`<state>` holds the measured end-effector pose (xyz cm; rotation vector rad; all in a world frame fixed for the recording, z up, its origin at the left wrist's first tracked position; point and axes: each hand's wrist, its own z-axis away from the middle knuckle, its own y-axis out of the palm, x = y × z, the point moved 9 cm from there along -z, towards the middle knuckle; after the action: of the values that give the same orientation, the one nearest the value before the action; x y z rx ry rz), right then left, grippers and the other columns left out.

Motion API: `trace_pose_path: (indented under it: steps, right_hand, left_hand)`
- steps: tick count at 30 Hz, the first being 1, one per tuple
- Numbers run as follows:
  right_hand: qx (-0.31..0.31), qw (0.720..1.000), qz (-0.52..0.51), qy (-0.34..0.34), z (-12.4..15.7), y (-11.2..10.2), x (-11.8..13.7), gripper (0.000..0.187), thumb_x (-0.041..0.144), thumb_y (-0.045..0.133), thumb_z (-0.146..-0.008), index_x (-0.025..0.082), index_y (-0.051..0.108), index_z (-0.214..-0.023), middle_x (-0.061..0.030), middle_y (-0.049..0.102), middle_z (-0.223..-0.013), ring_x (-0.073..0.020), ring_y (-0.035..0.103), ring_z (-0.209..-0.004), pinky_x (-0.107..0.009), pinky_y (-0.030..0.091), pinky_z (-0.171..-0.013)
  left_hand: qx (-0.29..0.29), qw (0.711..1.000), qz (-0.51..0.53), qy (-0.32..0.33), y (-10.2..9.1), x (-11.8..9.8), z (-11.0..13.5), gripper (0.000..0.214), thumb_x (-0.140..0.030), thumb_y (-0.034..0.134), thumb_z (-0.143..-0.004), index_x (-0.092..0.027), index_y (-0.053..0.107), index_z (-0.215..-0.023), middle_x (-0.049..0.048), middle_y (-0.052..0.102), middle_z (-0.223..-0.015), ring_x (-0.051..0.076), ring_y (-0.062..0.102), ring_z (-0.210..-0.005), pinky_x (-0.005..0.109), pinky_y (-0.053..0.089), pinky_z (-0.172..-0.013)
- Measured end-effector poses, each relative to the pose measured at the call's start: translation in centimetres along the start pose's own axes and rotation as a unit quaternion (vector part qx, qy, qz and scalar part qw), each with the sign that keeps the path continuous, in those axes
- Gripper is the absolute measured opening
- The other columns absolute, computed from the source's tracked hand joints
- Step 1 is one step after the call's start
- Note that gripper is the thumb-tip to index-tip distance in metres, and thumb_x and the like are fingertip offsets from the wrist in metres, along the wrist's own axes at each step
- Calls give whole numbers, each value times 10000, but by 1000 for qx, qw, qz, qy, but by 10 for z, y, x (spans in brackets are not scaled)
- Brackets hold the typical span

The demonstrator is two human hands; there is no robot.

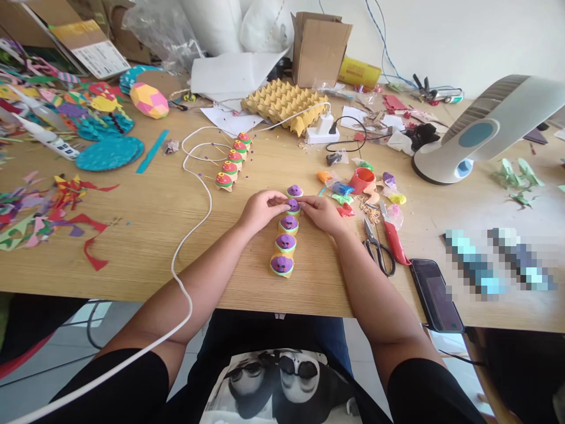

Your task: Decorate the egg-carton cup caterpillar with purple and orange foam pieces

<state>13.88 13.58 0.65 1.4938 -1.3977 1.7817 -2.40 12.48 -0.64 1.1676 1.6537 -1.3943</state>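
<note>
A strip of egg-carton cups (285, 243) stands on the table in front of me, a row of several cups. Each is topped with purple clay and edged with light green, and small faces show on them. My left hand (266, 211) has its thumb and fingers closed at the left side of the second cup from the far end. From the right, my right hand (323, 213) pinches the same cup. Whatever tiny piece may be between the fingertips is hidden. To the left, a similar strip with red and green tops (233, 161) has pins sticking out sideways.
Scissors (378, 248), a red utility knife (395, 240) and a phone (436, 294) lie right of my right arm. Bags of coloured clay (342, 188) surround an orange-red tape roll (362, 180). A white cable (207, 197) crosses my left forearm. A lamp-like white device (468, 138) stands right.
</note>
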Motion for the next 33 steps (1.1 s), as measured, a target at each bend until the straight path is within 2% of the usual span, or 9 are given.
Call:
trace_pose_path:
  steps: [4,7,11,14,18,21,23,26,33]
  right_hand:
    - [-2,1000,-5,6,1,0,0,292,279,549,-898,171,758,-1072,-25,681,-759,-158,595,-721,-295,471,-740]
    - [-49,998,-27,27,2,-7,-4,299,323,569,-899,162,738,-1087,-20,654,-735,-143,571,-686,-282,458,-698]
    - [-122,977,-162,64,6,-20,-12,415,518,517,-931,197,671,-1145,-23,640,-777,-116,495,-581,-257,404,-550]
    - [-135,941,-302,77,9,-24,-12,513,637,436,-936,213,613,-1162,-62,668,-858,-160,601,-691,-280,480,-589]
    - [-121,872,-465,89,14,-17,-2,525,668,452,-916,209,573,-1140,-119,708,-1009,-249,666,-1018,-373,575,-807]
    - [-82,823,-554,98,17,-4,10,526,679,407,-927,230,553,-1159,-113,706,-1119,-249,659,-1103,-404,581,-872]
    - [-51,806,-584,86,18,3,22,541,699,389,-922,254,548,-1186,-95,706,-1143,-242,662,-1104,-404,585,-872]
    - [-23,816,-573,76,21,11,36,588,741,368,-904,284,551,-1226,-80,707,-1162,-239,662,-1101,-382,588,-844]
    - [-4,880,-473,47,25,21,52,694,811,343,-862,338,504,-1345,-65,632,-1283,-263,601,-1193,-398,567,-837]
  left_hand:
    - [10,1000,6,-9,-2,-1,0,325,-380,795,-724,-181,732,-972,57,747,-965,183,660,-865,309,517,-828]
    - [10,999,38,-27,-5,-2,0,350,-410,774,-752,-178,722,-1008,59,746,-985,187,659,-895,310,517,-848]
    - [-16,999,37,-24,-12,-11,4,264,-379,698,-827,-180,724,-998,52,745,-1011,178,656,-911,296,508,-851]
    - [-40,999,-2,24,-15,-25,8,210,-339,664,-859,-184,730,-984,51,734,-1023,167,645,-892,280,497,-808]
    - [-66,991,-59,99,-17,-47,15,188,-327,628,-898,-191,725,-985,52,703,-1008,163,624,-907,262,480,-759]
    - [-78,977,-112,165,-17,-65,21,191,-345,630,-912,-210,727,-1006,50,677,-1012,180,607,-967,302,485,-845]
    - [-87,960,-151,218,-16,-79,26,179,-351,647,-908,-236,736,-1014,52,657,-1041,197,589,-1031,362,463,-959]
    - [-92,937,-203,268,-12,-93,34,153,-360,681,-885,-278,752,-993,62,615,-1149,233,528,-1143,432,414,-1049]
    - [-53,913,-257,311,0,-103,41,142,-348,701,-865,-357,762,-993,28,566,-1306,287,400,-1285,528,341,-1122]
